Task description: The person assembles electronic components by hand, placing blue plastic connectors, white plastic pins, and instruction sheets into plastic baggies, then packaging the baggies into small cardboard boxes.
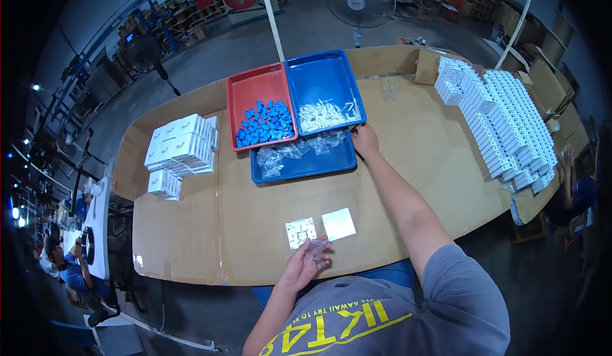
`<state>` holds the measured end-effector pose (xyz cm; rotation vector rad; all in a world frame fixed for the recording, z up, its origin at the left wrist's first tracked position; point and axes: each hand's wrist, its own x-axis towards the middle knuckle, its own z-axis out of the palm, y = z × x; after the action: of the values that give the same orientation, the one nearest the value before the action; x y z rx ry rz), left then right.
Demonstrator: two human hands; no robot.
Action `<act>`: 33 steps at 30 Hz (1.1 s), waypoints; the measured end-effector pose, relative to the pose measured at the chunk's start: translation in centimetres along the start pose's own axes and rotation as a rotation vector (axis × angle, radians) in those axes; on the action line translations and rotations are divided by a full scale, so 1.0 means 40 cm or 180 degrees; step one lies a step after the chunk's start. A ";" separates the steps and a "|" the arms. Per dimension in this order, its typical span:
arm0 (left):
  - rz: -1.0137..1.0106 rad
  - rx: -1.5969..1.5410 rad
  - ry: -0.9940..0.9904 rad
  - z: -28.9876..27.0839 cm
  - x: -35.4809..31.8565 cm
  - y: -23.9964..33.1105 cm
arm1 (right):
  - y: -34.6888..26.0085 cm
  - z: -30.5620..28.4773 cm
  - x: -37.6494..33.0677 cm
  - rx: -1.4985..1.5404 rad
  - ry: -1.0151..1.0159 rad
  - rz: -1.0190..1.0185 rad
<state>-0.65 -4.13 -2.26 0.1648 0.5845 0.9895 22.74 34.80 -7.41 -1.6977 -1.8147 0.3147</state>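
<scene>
I had, on my table (424,165), white stacks (182,142) left and right, trays (red, blue) (319,82) upper centre, two squares (338,224) lower centre.

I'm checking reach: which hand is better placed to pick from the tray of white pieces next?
Probably the right hand, beside the near right corner of the blue tray, by the white pieces. The left hand is farther off, near the square plates, holding clear plastic.

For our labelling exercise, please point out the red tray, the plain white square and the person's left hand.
Red tray (257,87): head view, bare floor.
Plain white square (338,223): head view, middle of its face.
Left hand (302,267): head view, on the palm.
</scene>
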 end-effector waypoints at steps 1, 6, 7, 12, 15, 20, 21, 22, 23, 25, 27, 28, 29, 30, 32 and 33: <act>0.0010 0.0012 0.0003 -0.003 -0.002 0.001 | 0.004 -0.001 0.004 0.0003 -0.0006 -0.0032; 0.0030 0.0051 0.0085 -0.009 -0.009 -0.002 | 0.022 -0.011 -0.001 0.0108 0.0058 0.0155; 0.0017 0.0051 0.0077 -0.006 -0.007 -0.001 | 0.034 -0.017 -0.010 0.0061 0.0201 0.0195; -0.0009 -0.0291 -0.0051 0.022 0.001 0.006 | 0.121 -0.093 -0.101 0.0973 0.0475 0.1083; 0.0062 -0.0099 -0.0062 -0.004 0.013 -0.010 | 0.100 -0.229 -0.195 0.4222 -0.0060 0.1874; -0.0115 -0.0287 -0.0187 0.022 0.031 -0.011 | 0.010 -0.388 -0.298 0.6121 -0.0722 0.0972; -0.0109 -0.0245 -0.0171 0.027 0.034 -0.011 | 0.017 -0.390 -0.310 0.6100 -0.0738 0.1020; -0.0091 -0.0212 -0.0137 0.031 0.036 -0.013 | 0.024 -0.389 -0.321 0.5952 -0.0727 0.1092; -0.0076 -0.0095 0.0026 0.031 0.037 -0.014 | 0.023 -0.381 -0.335 0.5810 -0.0754 0.1181; -0.0047 -0.0071 0.0152 0.038 0.053 -0.014 | 0.016 -0.375 -0.372 0.4993 -0.0665 0.1382; 0.0018 0.0037 0.0219 0.062 0.064 -0.007 | -0.008 -0.371 -0.415 0.3757 -0.0647 0.1410; 0.0082 0.0057 0.0234 0.076 0.066 0.002 | -0.042 -0.365 -0.449 0.3760 -0.0801 0.1475; 0.0122 0.0050 0.0092 0.073 0.067 0.008 | -0.078 -0.364 -0.473 0.3573 -0.1016 0.1406; 0.0165 -0.0005 0.0182 0.069 0.068 0.009 | -0.105 -0.362 -0.496 0.3382 -0.1200 0.1326; 0.0171 0.0009 0.0175 0.064 0.067 0.012 | -0.145 -0.340 -0.534 0.3345 -0.1546 0.1214; 0.0157 -0.0064 0.0152 0.062 0.069 0.013 | -0.161 -0.336 -0.551 0.3296 -0.1749 0.1096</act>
<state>1.43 -1.26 -1.09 0.1386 0.6163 1.0490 24.82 9.51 0.58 -1.1675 -1.2359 1.6628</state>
